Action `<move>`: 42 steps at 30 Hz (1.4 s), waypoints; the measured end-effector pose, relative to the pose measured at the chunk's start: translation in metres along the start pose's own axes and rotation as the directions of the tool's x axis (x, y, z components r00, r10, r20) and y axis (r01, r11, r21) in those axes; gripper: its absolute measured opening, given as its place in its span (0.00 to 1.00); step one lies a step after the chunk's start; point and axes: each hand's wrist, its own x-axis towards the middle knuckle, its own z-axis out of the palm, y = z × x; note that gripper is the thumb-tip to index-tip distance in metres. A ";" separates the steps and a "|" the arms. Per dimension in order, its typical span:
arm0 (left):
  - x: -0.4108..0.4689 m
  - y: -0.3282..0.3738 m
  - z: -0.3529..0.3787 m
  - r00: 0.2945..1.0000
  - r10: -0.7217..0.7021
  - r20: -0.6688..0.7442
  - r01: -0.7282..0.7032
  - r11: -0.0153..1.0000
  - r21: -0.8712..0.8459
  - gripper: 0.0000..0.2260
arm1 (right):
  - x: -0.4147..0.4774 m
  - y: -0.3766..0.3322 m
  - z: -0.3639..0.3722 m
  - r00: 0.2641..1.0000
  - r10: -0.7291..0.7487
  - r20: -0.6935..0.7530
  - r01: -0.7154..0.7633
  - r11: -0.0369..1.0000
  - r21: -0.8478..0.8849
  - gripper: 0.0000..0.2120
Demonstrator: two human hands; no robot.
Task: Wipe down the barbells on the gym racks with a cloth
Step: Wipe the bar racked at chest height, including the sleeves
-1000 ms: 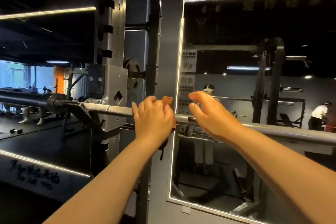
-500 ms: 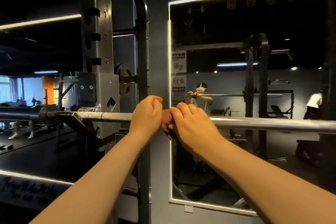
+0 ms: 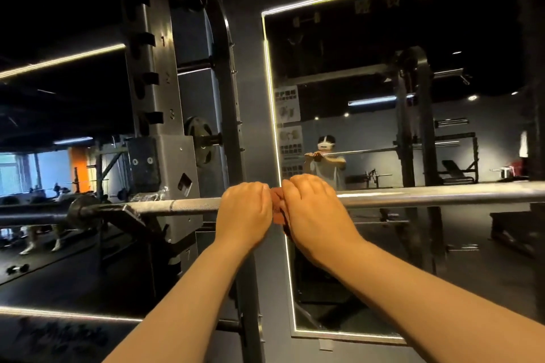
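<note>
A steel barbell [image 3: 427, 196] runs horizontally across the view and rests in the hook of a grey rack upright [image 3: 160, 132] at the left. A reddish-brown cloth [image 3: 277, 209] is wrapped on the bar at the middle, mostly hidden between my two hands. My left hand [image 3: 246, 214] grips the bar and the cloth's left edge with curled fingers. My right hand [image 3: 314, 215] sits tight against it, fingers curled over the bar and the cloth.
A lit-edged wall mirror [image 3: 413, 156] stands behind the bar and reflects me and other racks. A black rack post [image 3: 228, 127] rises just behind my left hand. A weight plate [image 3: 200, 140] hangs on a peg. People appear far left.
My right hand came down from an open reach beside the cloth and closed over bar and cloth next to my left hand. The view has shifted slightly right.
</note>
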 end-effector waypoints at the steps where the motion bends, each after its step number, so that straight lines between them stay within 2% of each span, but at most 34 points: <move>1: 0.000 -0.001 0.001 1.000 0.000 -0.004 0.000 1.000 -0.019 0.13 | -0.009 0.004 0.006 0.998 -0.031 -0.054 0.030 0.999 -0.017 0.26; 3: -0.001 -0.001 0.003 1.000 0.015 -0.020 -0.016 0.999 -0.051 0.12 | -0.019 0.011 0.013 0.982 -0.108 -0.153 0.101 0.993 -0.058 0.25; 5: -0.002 0.001 0.002 0.999 0.024 -0.042 -0.027 0.997 -0.074 0.11 | -0.015 0.014 0.006 0.972 -0.139 -0.190 0.121 0.987 -0.103 0.18; 6: -0.002 0.001 0.001 0.999 0.025 -0.048 -0.029 0.996 -0.083 0.11 | -0.008 0.011 -0.004 0.973 -0.130 -0.191 0.114 0.989 -0.094 0.18; 8: -0.002 0.000 0.000 0.999 0.023 -0.046 -0.026 0.997 -0.077 0.12 | 0.009 0.003 -0.020 0.991 -0.072 -0.112 0.068 0.997 -0.035 0.19; 10: -0.004 -0.001 0.000 0.998 0.029 -0.055 -0.034 0.994 -0.100 0.12 | 0.019 -0.006 -0.020 1.000 -0.013 0.004 0.014 0.998 -0.062 0.20; 13: -0.007 -0.002 0.002 0.996 0.005 -0.091 -0.020 0.985 -0.172 0.13 | 0.008 -0.013 0.002 1.000 0.010 -0.016 -0.012 0.990 -0.143 0.21; 16: -0.008 -0.004 0.006 0.995 -0.001 -0.101 -0.017 0.985 -0.174 0.13 | -0.011 0.000 0.012 0.996 -0.067 -0.058 0.056 0.983 -0.176 0.30; 17: -0.008 -0.004 0.007 0.995 0.000 -0.104 -0.017 0.985 -0.171 0.13 | -0.012 0.005 0.009 0.990 -0.118 -0.084 0.102 0.980 -0.170 0.30; 19: -0.007 -0.004 0.010 0.993 0.002 -0.117 -0.020 0.987 -0.159 0.12 | -0.006 0.010 -0.005 0.983 -0.174 -0.060 0.162 0.973 -0.162 0.24; 21: -0.006 -0.003 0.012 0.990 -0.012 -0.139 -0.011 0.987 -0.159 0.11 | 0.012 0.008 -0.023 0.993 -0.118 -0.005 0.117 0.987 -0.110 0.18; 23: -0.004 -0.004 0.013 0.989 -0.019 -0.144 -0.003 0.988 -0.152 0.11 | 0.029 0.007 -0.036 0.994 0.019 0.108 -0.011 0.997 -0.072 0.18; 25: -0.004 -0.004 0.012 0.992 -0.015 -0.124 0.000 0.992 -0.123 0.11 | 0.033 0.004 -0.034 0.985 0.049 0.168 -0.043 0.998 -0.037 0.19; 27: -0.005 -0.005 0.011 0.995 -0.001 -0.103 -0.009 0.995 -0.095 0.10 | 0.021 0.002 -0.024 0.994 0.021 0.105 -0.018 1.000 -0.022 0.21; 29: -0.006 -0.004 0.009 0.995 0.008 -0.099 -0.018 0.995 -0.096 0.10 | 0.003 0.007 -0.007 0.999 -0.050 -0.023 0.048 0.997 -0.065 0.21; 33: -0.009 -0.001 0.009 0.991 -0.011 -0.130 -0.005 0.993 -0.120 0.10 | -0.020 0.017 0.006 0.971 -0.175 -0.165 0.161 0.982 -0.096 0.20; 35: -0.010 -0.001 0.009 0.990 -0.015 -0.137 -0.003 0.991 -0.131 0.09 | -0.013 0.011 -0.006 0.985 -0.145 -0.098 0.145 0.989 -0.011 0.16; 38: -0.009 0.002 0.008 0.992 -0.002 -0.129 -0.010 0.996 -0.092 0.07 | 0.011 0.004 -0.029 1.000 0.021 0.002 -0.021 0.994 0.103 0.16; 40: -0.009 0.005 0.007 0.994 0.031 -0.109 -0.033 0.999 -0.021 0.05 | 0.020 0.000 -0.028 0.995 0.082 0.061 -0.086 0.995 0.057 0.19; 42: -0.010 0.004 0.006 0.994 0.053 -0.097 -0.053 0.999 0.009 0.05 | 0.015 -0.007 -0.015 0.996 0.084 0.018 -0.084 0.996 -0.025 0.20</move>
